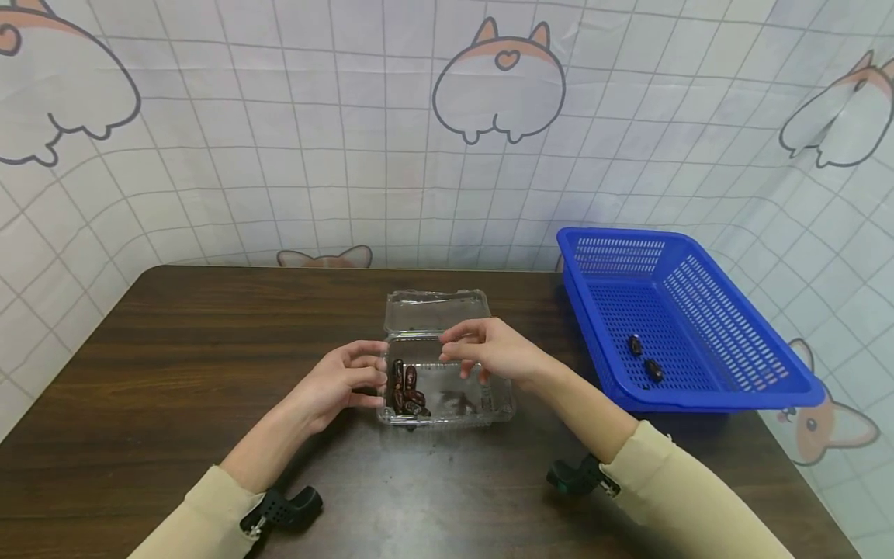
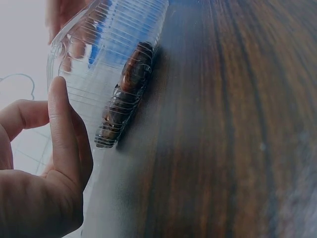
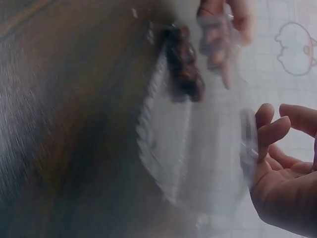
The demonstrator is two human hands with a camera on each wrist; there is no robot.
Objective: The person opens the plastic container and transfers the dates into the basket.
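Note:
A clear plastic clamshell box lies on the table with its lid folded back. Several dark brown dates are gathered along its left side; the left wrist view shows the dates through the ribbed wall. My left hand touches the box's left side with fairly straight fingers. Over the right part of the box hovers my right hand, fingers loosely bent. In the right wrist view the right hand shows nothing between thumb and fingers; the box there is blurred.
A blue plastic basket stands at the table's right side, with two dark dates on its floor. Brown wooden table surface extends left of and in front of the box. A patterned white cloth hangs behind.

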